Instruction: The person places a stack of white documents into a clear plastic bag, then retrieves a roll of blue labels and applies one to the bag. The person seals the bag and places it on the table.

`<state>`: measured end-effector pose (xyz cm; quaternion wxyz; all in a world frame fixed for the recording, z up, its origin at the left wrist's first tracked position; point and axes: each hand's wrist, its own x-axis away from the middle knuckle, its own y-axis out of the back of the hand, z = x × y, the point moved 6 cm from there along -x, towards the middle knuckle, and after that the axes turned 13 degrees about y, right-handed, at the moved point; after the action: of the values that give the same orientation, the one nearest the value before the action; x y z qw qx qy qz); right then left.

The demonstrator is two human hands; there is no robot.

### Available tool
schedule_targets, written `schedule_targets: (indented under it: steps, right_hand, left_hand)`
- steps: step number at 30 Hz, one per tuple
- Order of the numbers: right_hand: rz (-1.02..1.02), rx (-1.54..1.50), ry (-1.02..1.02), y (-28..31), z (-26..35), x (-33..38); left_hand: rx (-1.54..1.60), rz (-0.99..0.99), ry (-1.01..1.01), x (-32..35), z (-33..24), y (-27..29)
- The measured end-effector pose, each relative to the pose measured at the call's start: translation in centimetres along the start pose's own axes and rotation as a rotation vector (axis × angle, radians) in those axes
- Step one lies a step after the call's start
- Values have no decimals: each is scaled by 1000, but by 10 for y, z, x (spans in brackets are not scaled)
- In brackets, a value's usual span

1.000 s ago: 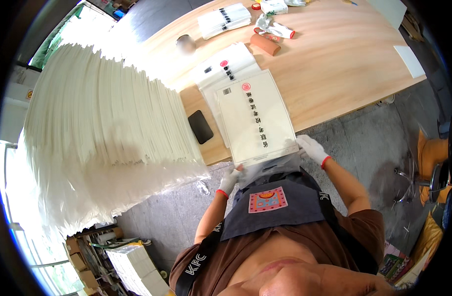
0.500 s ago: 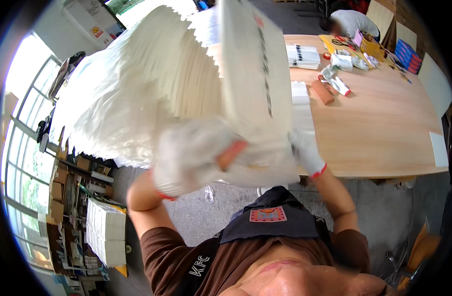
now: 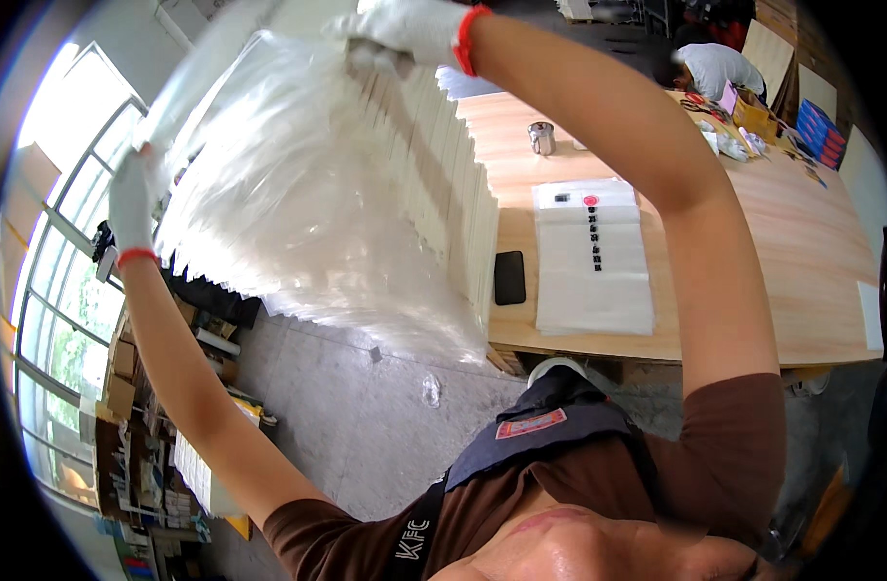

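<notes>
My left hand [image 3: 132,203], in a white glove with a red cuff, is raised at the far left. Its fingers close on the edge of a blurred, see-through plastic bag [image 3: 206,87]. Across the top reaches my right hand [image 3: 405,31], gloved alike, its fingers pressed together at the bag's other side; the grip is partly hidden. Below both hands rises a tall stack of white plastic bags [image 3: 308,194], with loose, crinkled film on its left and layered edges on its right. A flat white bag with dark print and a red mark [image 3: 593,295] lies on the table to the right.
The wooden table [image 3: 724,290] carries a black phone [image 3: 510,278] and a metal can [image 3: 541,138]. Blue and red boxes [image 3: 813,131] stand at its far right, near a bent-over person [image 3: 722,70]. Crowded shelves [image 3: 138,455] line the left, below windows [image 3: 75,329].
Both hands have moved up and away to the left, over the stack. The printed white packet is no longer between them. The phone, can and flat printed bag have come into sight.
</notes>
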<state>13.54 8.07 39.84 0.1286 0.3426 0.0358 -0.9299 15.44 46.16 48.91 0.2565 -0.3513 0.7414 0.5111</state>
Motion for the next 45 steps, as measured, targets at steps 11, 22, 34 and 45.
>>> schedule_targets:
  steps: [11, 22, 34, 45]
  right_hand:
    - [206, 483, -396, 49, -76, 97]
    - [-190, -284, -857, 9, -264, 419]
    - [-1110, -853, -491, -47, -271, 453]
    - [-1035, -998, -471, 8, -277, 448]
  left_hand:
    - [544, -319, 84, 252, 74, -96]
    - [1075, 1257, 316, 542, -31, -271]
    - [987, 1718, 301, 592, -107, -329]
    - [943, 1614, 460, 600, -152, -364]
